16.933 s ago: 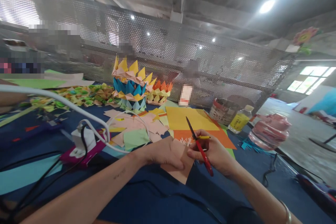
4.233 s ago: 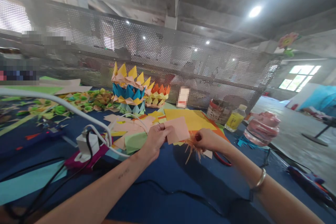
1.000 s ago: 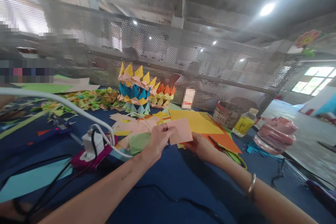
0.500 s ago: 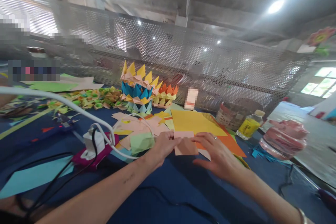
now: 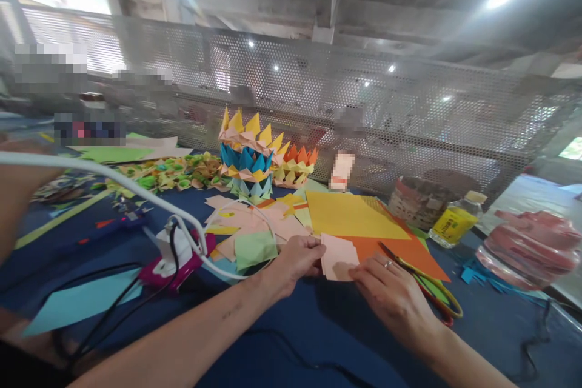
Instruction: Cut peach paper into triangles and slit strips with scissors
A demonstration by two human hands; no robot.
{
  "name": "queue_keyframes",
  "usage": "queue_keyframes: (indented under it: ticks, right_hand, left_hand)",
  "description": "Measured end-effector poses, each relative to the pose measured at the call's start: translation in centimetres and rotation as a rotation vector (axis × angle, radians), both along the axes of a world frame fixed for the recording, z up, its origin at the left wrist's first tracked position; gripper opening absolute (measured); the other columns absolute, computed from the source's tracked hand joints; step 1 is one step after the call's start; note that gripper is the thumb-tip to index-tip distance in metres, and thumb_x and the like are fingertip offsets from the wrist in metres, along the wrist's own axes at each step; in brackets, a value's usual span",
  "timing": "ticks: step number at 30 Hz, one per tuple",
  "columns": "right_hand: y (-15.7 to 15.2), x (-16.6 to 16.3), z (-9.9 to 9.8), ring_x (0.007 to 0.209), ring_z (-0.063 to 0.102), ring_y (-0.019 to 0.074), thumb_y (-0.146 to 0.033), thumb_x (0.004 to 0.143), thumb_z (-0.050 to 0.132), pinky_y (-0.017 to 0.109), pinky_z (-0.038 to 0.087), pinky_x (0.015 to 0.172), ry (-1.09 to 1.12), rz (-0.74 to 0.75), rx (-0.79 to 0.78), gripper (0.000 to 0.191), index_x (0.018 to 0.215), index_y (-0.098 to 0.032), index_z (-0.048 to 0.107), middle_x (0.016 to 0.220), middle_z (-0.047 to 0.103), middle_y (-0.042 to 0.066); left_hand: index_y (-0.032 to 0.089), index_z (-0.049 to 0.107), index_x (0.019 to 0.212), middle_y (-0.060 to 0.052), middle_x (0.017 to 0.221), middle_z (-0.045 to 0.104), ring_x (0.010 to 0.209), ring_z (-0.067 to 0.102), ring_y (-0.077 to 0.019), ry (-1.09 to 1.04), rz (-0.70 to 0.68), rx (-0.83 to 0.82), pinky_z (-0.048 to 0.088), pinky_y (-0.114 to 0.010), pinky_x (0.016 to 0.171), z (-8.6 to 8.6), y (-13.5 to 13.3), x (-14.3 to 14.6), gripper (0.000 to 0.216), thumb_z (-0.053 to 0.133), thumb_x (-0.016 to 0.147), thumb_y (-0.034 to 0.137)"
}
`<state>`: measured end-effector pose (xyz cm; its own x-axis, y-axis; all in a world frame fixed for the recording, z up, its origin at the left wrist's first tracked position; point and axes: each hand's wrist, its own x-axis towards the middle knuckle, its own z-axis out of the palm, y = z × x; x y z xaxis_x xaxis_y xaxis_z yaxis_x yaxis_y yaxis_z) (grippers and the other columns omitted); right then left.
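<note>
Several small pale pink paper squares (image 5: 339,256), slightly fanned at the edges, are held upright over the dark blue table. My left hand (image 5: 300,260) pinches their left edge between thumb and fingers. At their lower right corner, the fingertips of my right hand (image 5: 393,291) are closed on the paper; a ring is on one finger. Scissors (image 5: 439,295) with yellow-green and red handles lie just beyond my right hand, partly hidden by it. Behind the squares are a yellow sheet (image 5: 354,216) and an orange sheet (image 5: 421,254).
Folded-paper crowns (image 5: 248,157) stand at the back before a perforated metal screen (image 5: 182,54). A white cable (image 5: 122,176) arches over a magenta power strip (image 5: 179,276). To the right are a yellow-labelled bottle (image 5: 457,219) and a pink transparent container (image 5: 530,248). Another person's arm (image 5: 18,188) shows at left.
The pink squares were low and nearly flat with my right hand spread beside them; now they are raised and tilted up, and my right fingers have closed on their corner. The scissors have come into view.
</note>
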<state>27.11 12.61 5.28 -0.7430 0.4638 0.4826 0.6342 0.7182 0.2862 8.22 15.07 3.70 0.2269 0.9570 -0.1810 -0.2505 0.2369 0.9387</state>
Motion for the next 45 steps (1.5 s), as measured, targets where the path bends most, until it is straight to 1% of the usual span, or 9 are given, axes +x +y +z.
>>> queue_keyframes:
  ticks: [9, 16, 25, 28, 33, 37, 40, 42, 45]
  right_hand:
    - [0.2, 0.1, -0.8, 0.081, 0.062, 0.0181, -0.014, 0.093, 0.040, 0.032, 0.050, 0.072, 0.045, 0.050, -0.091, 0.025, 0.099, -0.019, 0.063, 0.089, 0.068, 0.007]
    - [-0.1, 0.0, -1.2, 0.063, 0.054, 0.0147, -0.016, 0.094, 0.034, 0.028, 0.044, 0.060, 0.047, 0.007, -0.045, 0.034, 0.071, -0.017, 0.058, 0.069, 0.059, 0.004]
    - [0.0, 0.1, -0.7, 0.057, 0.050, 0.0154, -0.007, 0.084, 0.040, 0.028, 0.040, 0.054, 0.103, -0.035, -0.071, 0.026, 0.063, -0.021, 0.050, 0.065, 0.053, 0.003]
    - [0.0, 0.2, -0.7, 0.058, 0.051, 0.0167, -0.007, 0.082, 0.042, 0.029, 0.040, 0.054, 0.109, -0.029, -0.070, 0.025, 0.064, -0.022, 0.050, 0.065, 0.054, 0.004]
    - [0.2, 0.3, -1.8, 0.061, 0.051, 0.0154, -0.011, 0.087, 0.040, 0.027, 0.040, 0.057, 0.113, -0.019, -0.082, 0.026, 0.066, -0.019, 0.053, 0.067, 0.056, 0.003]
    - [-0.1, -0.1, -1.9, 0.067, 0.054, 0.0155, -0.015, 0.090, 0.043, 0.027, 0.040, 0.060, 0.046, -0.006, -0.139, 0.023, 0.073, -0.018, 0.059, 0.071, 0.061, 0.004]
    - [-0.4, -0.2, -1.1, 0.077, 0.058, 0.0177, -0.036, 0.087, 0.054, 0.029, 0.043, 0.069, 0.109, 0.051, -0.180, 0.019, 0.085, -0.020, 0.062, 0.082, 0.067, 0.004]
    - [-0.2, 0.1, -0.4, 0.086, 0.059, 0.0204, -0.046, 0.085, 0.055, 0.032, 0.044, 0.076, 0.246, -0.006, -0.183, 0.028, 0.094, -0.020, 0.062, 0.091, 0.067, 0.007]
    - [0.7, 0.9, 0.0, 0.088, 0.059, 0.0216, -0.046, 0.089, 0.045, 0.034, 0.045, 0.076, 0.501, -0.252, -0.254, 0.031, 0.100, -0.019, 0.057, 0.093, 0.065, 0.008]
  left_hand:
    - [0.013, 0.058, 0.057, 0.002, 0.051, 0.056, 0.048, 0.053, -0.0111, 0.064, 0.166, 0.088, 0.043, -0.023, 0.050, -1.1, 1.0, -0.3, 0.015, 0.070, 0.058, 0.022]
    - [0.017, 0.046, 0.049, 0.007, 0.045, 0.041, 0.044, 0.036, -0.0074, 0.283, 0.261, 0.210, 0.025, -0.021, 0.044, -1.6, 1.4, -0.6, 0.034, 0.075, 0.052, 0.034]
    - [0.017, 0.044, 0.051, 0.006, 0.048, 0.043, 0.047, 0.039, -0.0087, 0.364, 0.289, 0.257, 0.025, -0.021, 0.044, -1.7, 1.4, -0.8, 0.037, 0.075, 0.053, 0.037]
    - [0.015, 0.053, 0.058, 0.001, 0.055, 0.056, 0.052, 0.050, -0.0123, 0.260, 0.262, 0.226, 0.034, -0.022, 0.046, -1.5, 1.3, -0.7, 0.033, 0.077, 0.053, 0.037]
    - [0.015, 0.061, 0.094, -0.007, 0.078, 0.069, 0.064, 0.062, -0.0184, 0.056, 0.133, 0.173, 0.046, -0.026, 0.052, -1.3, 0.5, -0.1, 0.042, 0.074, 0.062, 0.039]
    - [0.013, 0.060, 0.099, -0.006, 0.078, 0.070, 0.066, 0.063, -0.0178, 0.140, 0.069, 0.257, 0.046, -0.024, 0.053, -1.5, 0.3, 0.0, 0.049, 0.077, 0.056, 0.027]
    - [0.011, 0.059, 0.101, -0.007, 0.080, 0.070, 0.067, 0.063, -0.0188, 0.178, 0.050, 0.306, 0.047, -0.024, 0.054, -1.6, 0.6, -0.2, 0.049, 0.075, 0.056, 0.023]
    - [0.012, 0.060, 0.102, -0.007, 0.083, 0.070, 0.072, 0.064, -0.0202, 0.140, 0.029, 0.340, 0.048, -0.026, 0.059, -1.5, 0.8, -0.4, 0.048, 0.074, 0.057, 0.022]
    - [0.014, 0.062, 0.100, -0.008, 0.089, 0.071, 0.081, 0.065, -0.0221, 0.076, -0.023, 0.391, 0.050, -0.029, 0.069, -1.4, 0.8, -0.4, 0.042, 0.072, 0.059, 0.021]
